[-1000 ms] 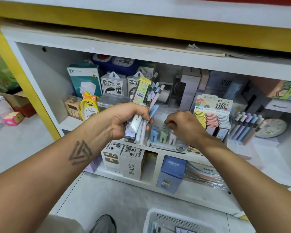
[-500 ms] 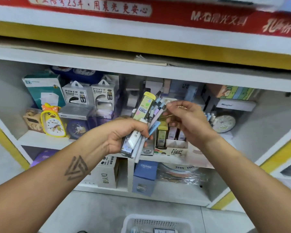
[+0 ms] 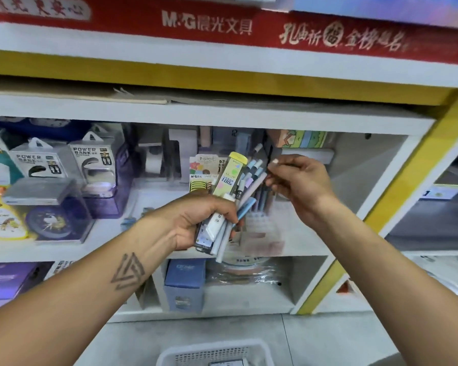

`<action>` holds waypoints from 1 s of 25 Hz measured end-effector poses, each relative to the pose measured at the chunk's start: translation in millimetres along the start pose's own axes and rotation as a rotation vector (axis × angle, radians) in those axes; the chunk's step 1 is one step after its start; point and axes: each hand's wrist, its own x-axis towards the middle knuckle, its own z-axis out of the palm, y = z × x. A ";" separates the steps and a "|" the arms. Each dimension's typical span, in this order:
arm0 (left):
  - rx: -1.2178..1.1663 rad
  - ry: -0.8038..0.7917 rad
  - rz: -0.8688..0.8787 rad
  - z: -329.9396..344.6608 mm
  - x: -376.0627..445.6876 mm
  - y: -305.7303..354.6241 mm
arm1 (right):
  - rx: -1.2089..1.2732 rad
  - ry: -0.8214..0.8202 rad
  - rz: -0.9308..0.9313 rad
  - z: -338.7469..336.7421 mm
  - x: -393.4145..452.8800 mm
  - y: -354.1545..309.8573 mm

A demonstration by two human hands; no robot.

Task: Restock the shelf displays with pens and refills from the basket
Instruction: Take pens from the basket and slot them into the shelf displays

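Observation:
My left hand [image 3: 196, 220] grips a bundle of pens and refills [image 3: 236, 196] in front of the middle shelf: pastel pens fanned up to the right and a yellow-capped refill tube [image 3: 229, 175]. My right hand [image 3: 299, 183] is at the top of the bundle, its fingertips pinched at the upper ends of the pastel pens. Behind the bundle stands a pen display [image 3: 259, 202] on the shelf, mostly hidden. The white basket [image 3: 214, 352] sits on the floor at the bottom edge.
Power bank boxes [image 3: 90, 165], a purple box and a yellow clock [image 3: 0, 215] fill the shelf's left side. Blue boxes [image 3: 184, 283] and wrapped goods stand on the lower shelf. A yellow post [image 3: 397, 196] bounds the shelf on the right. A red banner runs overhead.
The view has swung right and up. My right hand rose from the shelf display to the tops of the pens held in my left hand.

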 end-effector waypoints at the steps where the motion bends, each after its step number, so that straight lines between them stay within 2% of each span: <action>1: 0.010 0.004 -0.004 -0.6 2.6 0.1 | 0.019 0.076 -0.027 -5.9 3.6 -0.8; 3: 0.027 0.019 -0.019 -3.1 5.7 2.0 | 0.033 0.258 -0.116 -22.1 10.8 -1.9; 5: 0.014 0.054 -0.016 -10.0 7.4 5.5 | -0.127 0.366 -0.225 -38.1 14.9 0.0; 6: -0.004 0.065 -0.011 -13.5 8.0 7.0 | -0.281 0.352 -0.277 -43.8 14.7 2.8; 9: -0.018 0.072 -0.015 -17.4 7.5 9.6 | -0.821 0.147 -0.458 -48.8 6.5 16.5; 11: -0.006 0.064 -0.013 -13.8 7.3 9.0 | -0.990 0.055 -0.558 -48.5 0.5 24.3; 17: -0.014 0.048 0.002 -2.0 10.6 3.0 | -0.981 -0.056 -0.635 -52.1 -8.0 32.9; 21: -0.033 0.030 0.003 0.6 13.6 -1.1 | -1.015 -0.206 -0.705 -51.7 -12.8 31.3; 23: -0.042 0.035 0.006 1.3 15.5 -2.1 | -1.069 -0.192 -0.714 -51.5 -10.0 33.0; 25: -0.049 0.027 0.016 1.7 16.9 -3.2 | -1.193 -0.110 -0.665 -51.5 -5.7 35.0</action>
